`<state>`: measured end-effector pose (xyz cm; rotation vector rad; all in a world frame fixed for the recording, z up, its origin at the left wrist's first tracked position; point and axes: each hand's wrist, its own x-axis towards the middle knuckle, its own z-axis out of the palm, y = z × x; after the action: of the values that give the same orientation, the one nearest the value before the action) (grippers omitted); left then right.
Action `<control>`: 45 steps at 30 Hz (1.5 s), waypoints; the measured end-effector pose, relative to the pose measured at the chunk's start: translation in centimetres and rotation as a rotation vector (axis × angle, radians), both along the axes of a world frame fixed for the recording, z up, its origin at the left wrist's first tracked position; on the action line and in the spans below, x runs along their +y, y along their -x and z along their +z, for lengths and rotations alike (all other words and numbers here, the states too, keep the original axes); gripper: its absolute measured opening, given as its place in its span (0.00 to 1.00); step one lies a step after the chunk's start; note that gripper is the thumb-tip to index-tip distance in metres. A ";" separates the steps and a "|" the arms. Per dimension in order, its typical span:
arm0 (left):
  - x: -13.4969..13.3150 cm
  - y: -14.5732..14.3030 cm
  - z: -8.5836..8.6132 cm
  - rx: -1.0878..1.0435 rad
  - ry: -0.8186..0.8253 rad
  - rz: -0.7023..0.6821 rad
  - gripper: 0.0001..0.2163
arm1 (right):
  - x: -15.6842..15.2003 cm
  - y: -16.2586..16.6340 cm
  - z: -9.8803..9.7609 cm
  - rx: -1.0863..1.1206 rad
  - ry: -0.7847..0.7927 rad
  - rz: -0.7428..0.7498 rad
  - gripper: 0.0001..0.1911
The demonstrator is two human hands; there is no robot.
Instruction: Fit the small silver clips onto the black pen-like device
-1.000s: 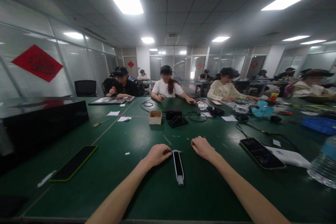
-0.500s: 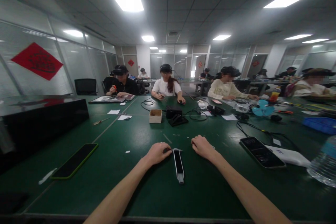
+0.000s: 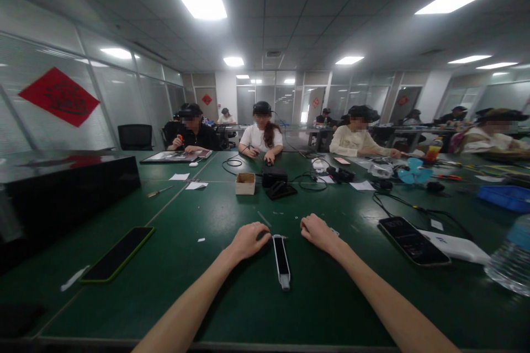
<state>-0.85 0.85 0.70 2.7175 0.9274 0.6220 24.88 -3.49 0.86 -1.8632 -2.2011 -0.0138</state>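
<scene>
near the lower middle of the frame a slim black device with a white rim (image 3: 281,258) lies flat on the green table (image 3: 232,309), its long axis running away from the viewer and its pale end nearest the bottom edge. the left hand (image 3: 248,240) rests on the table just left of the device's far end, fingers curled under, the tips right at that corner; i cannot tell whether they pinch it or only touch it. the right hand (image 3: 318,231) rests to the right of the same end, a little apart from the device, folded into a loose fist with the knuckles up and nothing visible in it. both bare forearms come up from the bottom edge.

at lower left lies a phone in a green case (image 3: 118,253), screen dark. at middle left stands a big black box (image 3: 62,187). right of centre a black phone (image 3: 414,240) rests partly on a white flat pack (image 3: 457,247), and a water bottle (image 3: 511,265) is at the right edge. beyond the hands, in the middle of the frame, are a small cardboard box (image 3: 245,183) and a black unit with cables (image 3: 274,177). other people sit along the far side of the table.
</scene>
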 end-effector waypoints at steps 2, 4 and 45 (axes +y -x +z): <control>0.0 0.0 0.0 -0.015 -0.029 0.029 0.11 | -0.1 0.1 0.0 0.022 -0.025 0.038 0.07; -0.1 -0.1 0.0 -0.024 -0.053 0.053 0.11 | -0.2 0.4 0.1 0.059 -0.068 0.081 0.07; 0.4 0.9 0.9 0.063 -0.038 -0.040 0.06 | -2.1 3.9 -0.1 0.366 -0.226 0.170 0.07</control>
<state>-1.77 1.28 1.57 2.7973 0.8824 0.5546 20.95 -5.56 0.78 -1.4258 -2.0017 0.0988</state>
